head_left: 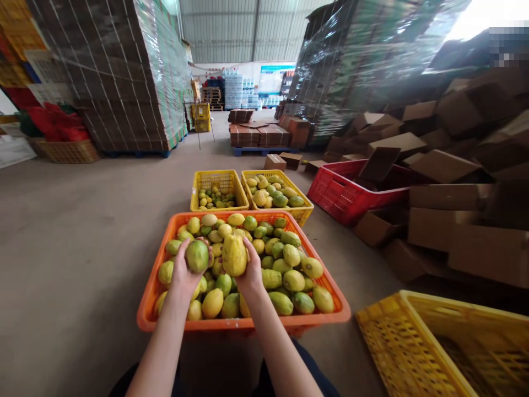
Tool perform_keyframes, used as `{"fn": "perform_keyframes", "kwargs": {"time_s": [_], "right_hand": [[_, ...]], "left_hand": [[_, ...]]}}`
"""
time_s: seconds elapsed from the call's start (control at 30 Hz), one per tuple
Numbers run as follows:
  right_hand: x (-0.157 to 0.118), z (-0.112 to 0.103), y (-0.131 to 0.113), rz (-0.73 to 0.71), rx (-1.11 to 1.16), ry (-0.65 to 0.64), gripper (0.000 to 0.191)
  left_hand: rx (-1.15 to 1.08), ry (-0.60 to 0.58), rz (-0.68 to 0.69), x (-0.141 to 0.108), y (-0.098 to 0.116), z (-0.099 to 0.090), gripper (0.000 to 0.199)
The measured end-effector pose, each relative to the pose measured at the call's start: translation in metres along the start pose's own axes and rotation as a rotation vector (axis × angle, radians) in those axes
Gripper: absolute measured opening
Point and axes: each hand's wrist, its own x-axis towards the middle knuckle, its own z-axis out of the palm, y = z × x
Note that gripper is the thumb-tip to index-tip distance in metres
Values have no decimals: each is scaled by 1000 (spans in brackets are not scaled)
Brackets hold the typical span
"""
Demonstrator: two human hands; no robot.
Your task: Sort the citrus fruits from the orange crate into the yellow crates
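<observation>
An orange plastic crate point(330, 318) full of yellow and green lemons point(294, 280) stands right in front of me. Over its left half, my left hand point(182, 269) is closed around a round green lemon point(197, 256). My right hand point(251, 270) grips a larger, bumpy yellow lemon point(235, 255) from its right side. The two held lemons are side by side, a small gap apart, above the other fruit. Part of the fingers of both hands is hidden behind the fruit.
Beyond the orange crate stand a yellow crate point(193, 190) and another yellow crate point(308, 207), both holding lemons. A red crate point(343, 198) and heaped cardboard boxes point(446, 209) lie to the right. Near my right side is a yellow crate point(397, 336). Wrapped stacks point(111, 82) rise behind.
</observation>
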Motion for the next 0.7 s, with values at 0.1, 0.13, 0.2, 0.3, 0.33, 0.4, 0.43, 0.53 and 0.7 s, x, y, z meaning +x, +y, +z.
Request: {"fn": "perform_keyframes", "kwargs": {"time_s": [0.1, 0.13, 0.2, 0.3, 0.33, 0.4, 0.43, 0.53, 0.7], "right_hand": [[1, 2, 1, -12, 14, -11, 28], [1, 2, 1, -14, 7, -11, 27], [2, 1, 0, 3, -12, 2, 24], [6, 0, -4, 30, 4, 44, 20], [7, -1, -5, 24, 26, 62, 20], [11, -3, -6, -6, 79, 90, 20], [14, -4, -6, -23, 102, 95, 20], [21, -9, -7, -46, 131, 68, 18], [30, -17, -8, -16, 59, 41, 18]], "left_hand": [[-93, 38, -26, 5, -1, -1, 18], [-112, 51, -32, 7, -2, -2, 20], [-138, 64, -28, 9, -3, -2, 21], [-154, 51, -6, 10, -2, -2, 15], [-153, 41, -12, 10, -1, -2, 13], [-152, 46, -36, 10, 1, -2, 10], [-157, 64, -38, 10, 2, -3, 9], [-169, 125, -10, 11, 3, -4, 7], [-183, 6, -106, 18, -4, -9, 23]]}}
